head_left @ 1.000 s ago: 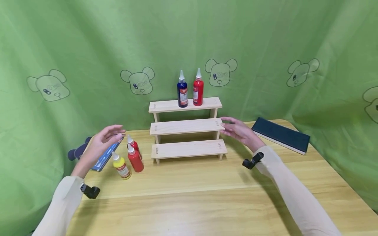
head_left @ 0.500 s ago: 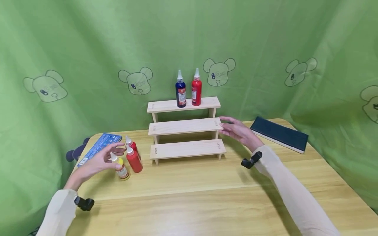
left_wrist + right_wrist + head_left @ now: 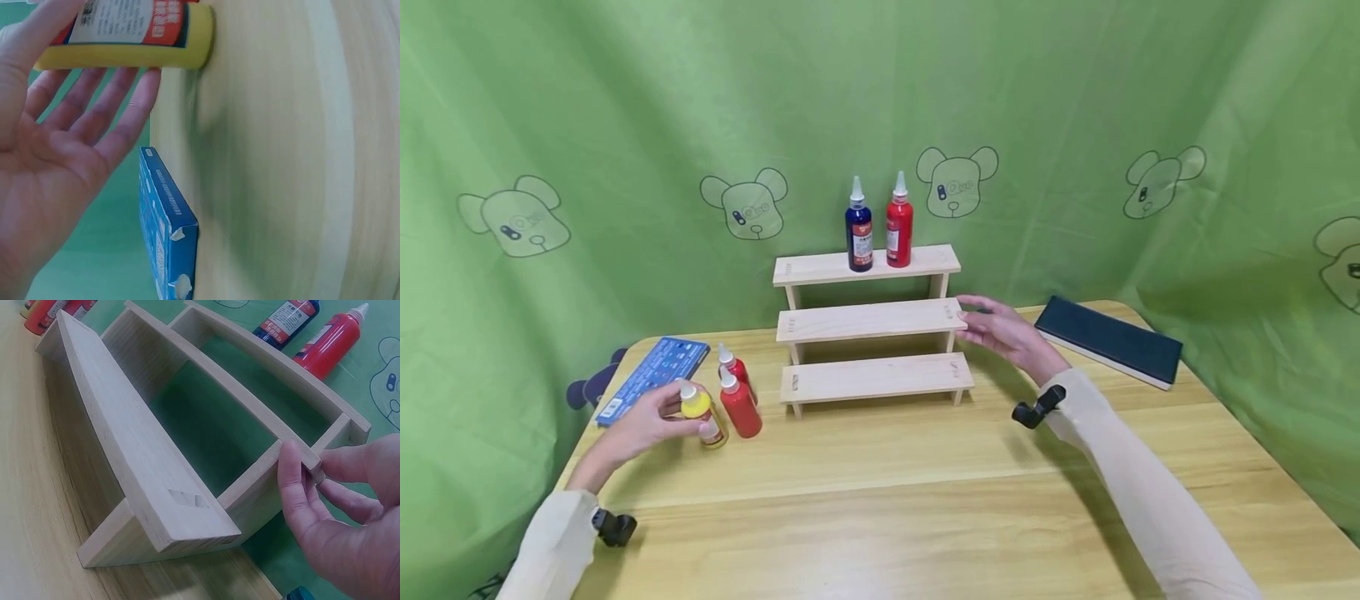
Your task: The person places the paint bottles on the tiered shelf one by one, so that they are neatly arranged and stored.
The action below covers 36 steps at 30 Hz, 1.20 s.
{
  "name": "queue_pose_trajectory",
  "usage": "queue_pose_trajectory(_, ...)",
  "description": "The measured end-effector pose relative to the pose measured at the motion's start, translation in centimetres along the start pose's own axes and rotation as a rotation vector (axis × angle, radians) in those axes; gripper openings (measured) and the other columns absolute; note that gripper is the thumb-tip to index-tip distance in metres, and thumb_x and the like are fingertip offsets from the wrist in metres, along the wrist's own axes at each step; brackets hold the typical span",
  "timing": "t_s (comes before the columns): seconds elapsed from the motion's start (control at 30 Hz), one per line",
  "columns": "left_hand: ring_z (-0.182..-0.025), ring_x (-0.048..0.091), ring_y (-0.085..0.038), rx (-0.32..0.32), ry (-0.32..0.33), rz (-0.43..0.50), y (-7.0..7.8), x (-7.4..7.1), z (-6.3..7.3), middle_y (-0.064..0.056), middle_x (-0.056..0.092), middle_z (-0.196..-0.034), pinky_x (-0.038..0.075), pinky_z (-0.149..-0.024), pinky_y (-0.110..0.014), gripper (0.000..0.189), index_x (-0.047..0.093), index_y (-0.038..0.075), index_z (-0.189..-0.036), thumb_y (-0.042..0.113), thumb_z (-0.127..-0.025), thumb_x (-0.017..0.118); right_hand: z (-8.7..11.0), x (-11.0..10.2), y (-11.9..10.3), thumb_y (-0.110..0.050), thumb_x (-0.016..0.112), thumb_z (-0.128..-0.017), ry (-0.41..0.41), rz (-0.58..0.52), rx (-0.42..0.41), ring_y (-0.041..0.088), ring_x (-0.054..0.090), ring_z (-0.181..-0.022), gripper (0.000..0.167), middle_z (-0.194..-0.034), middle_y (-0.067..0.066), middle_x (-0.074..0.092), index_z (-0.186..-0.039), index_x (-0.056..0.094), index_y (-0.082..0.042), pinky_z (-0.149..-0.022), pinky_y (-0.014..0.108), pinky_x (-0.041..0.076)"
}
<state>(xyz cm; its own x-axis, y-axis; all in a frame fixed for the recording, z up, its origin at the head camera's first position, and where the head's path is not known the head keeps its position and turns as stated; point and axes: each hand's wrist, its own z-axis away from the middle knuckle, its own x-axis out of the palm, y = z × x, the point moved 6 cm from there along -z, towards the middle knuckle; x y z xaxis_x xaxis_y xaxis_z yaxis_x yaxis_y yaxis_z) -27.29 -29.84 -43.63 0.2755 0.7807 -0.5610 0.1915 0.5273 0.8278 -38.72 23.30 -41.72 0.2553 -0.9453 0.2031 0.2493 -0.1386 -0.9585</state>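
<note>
My left hand (image 3: 647,425) holds a yellow paint bottle (image 3: 697,406) with a white nozzle, thumb on one side and fingers on the other. In the left wrist view the base of the yellow bottle (image 3: 200,37) is close to the tabletop; I cannot tell if it touches. Two red paint bottles (image 3: 742,410) stand just right of it. With thumb and fingers, my right hand (image 3: 1003,337) pinches the right end of the middle board of a three-step wooden display rack (image 3: 872,320). A blue paint bottle (image 3: 860,237) and another red bottle (image 3: 899,232) stand upright on its top step.
A flat blue box (image 3: 658,375) lies on the table behind the left hand. Right of the rack is a dark-covered book or box (image 3: 1108,340). A green curtain (image 3: 1037,100) with bear faces hangs behind the wooden table (image 3: 880,517).
My left hand came down from above the blue box to the yellow bottle and took hold of it. The bottle has shifted slightly up in view. My right hand has stayed on the rack.
</note>
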Motion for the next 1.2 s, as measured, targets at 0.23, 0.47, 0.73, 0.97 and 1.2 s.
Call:
queue_pose_trajectory(0.23, -0.123, 0.065, -0.036, -0.048, 0.072, -0.052, -0.7, -0.3, 0.1, -0.019, 0.066, -0.136, 0.055, -0.097, -0.028, 0.056, 0.06, 0.003, -0.142, 0.026, -0.095, 0.08, 0.0, -0.1, 0.1, -0.001, 0.051, -0.108, 0.011, 0.004, 0.004, 0.015, 0.071, -0.088, 0.061, -0.109, 0.006, 0.061, -0.164, 0.026, -0.003, -0.091, 0.022, 0.06)
queue_pose_trajectory(0.47, -0.122, 0.067, -0.021, -0.064, 0.139, -0.007, -1.1, -0.7, 0.0, -0.025, 0.062, -0.142, 0.055, -0.097, -0.022, 0.061, 0.05, -0.001, -0.146, 0.025, -0.097, 0.077, 0.0, -0.2, 0.2, 0.0, 0.051, -0.108, 0.011, 0.004, -0.008, 0.014, 0.071, -0.089, 0.062, -0.11, 0.007, 0.062, -0.164, 0.024, -0.001, -0.097, 0.024, 0.059)
queue_pose_trajectory(0.73, -0.12, 0.065, -0.016, -0.108, 0.235, -0.025, -0.9, -1.4, 0.1, -0.024, 0.063, -0.143, 0.05, -0.089, -0.012, 0.063, 0.05, 0.001, -0.145, 0.03, -0.097, 0.078, 0.0, -0.2, 0.0, 0.003, 0.05, -0.107, 0.013, -0.013, -0.014, 0.014, 0.071, -0.089, 0.062, -0.111, 0.007, 0.062, -0.164, 0.024, 0.0, -0.099, 0.025, 0.059)
queue_pose_trajectory(0.97, -0.132, 0.059, -0.033, -0.107, 0.329, -0.028, 0.8, -2.9, 0.3, -0.024, 0.06, -0.145, 0.047, -0.091, -0.007, 0.069, 0.049, 0.002, -0.15, 0.036, -0.098, 0.076, 0.0, -0.2, 0.0, 0.004, 0.049, -0.107, 0.012, -0.025, -0.015, 0.014, 0.071, -0.088, 0.063, -0.109, 0.007, 0.063, -0.164, 0.022, 0.0, -0.096, 0.024, 0.06)
queue_pose_trajectory(1.2, -0.118, 0.056, 0.003, -0.067, 0.389, 0.0, 2.3, -4.2, -0.5, -0.006, 0.065, -0.14, 0.047, -0.114, -0.054, 0.068, 0.052, 0.009, -0.151, 0.036, -0.095, 0.079, -0.1, -0.2, 0.0, 0.005, 0.049, -0.107, 0.011, -0.027, -0.014, 0.014, 0.071, -0.088, 0.063, -0.109, 0.007, 0.063, -0.164, 0.023, 0.001, -0.096, 0.025, 0.06)
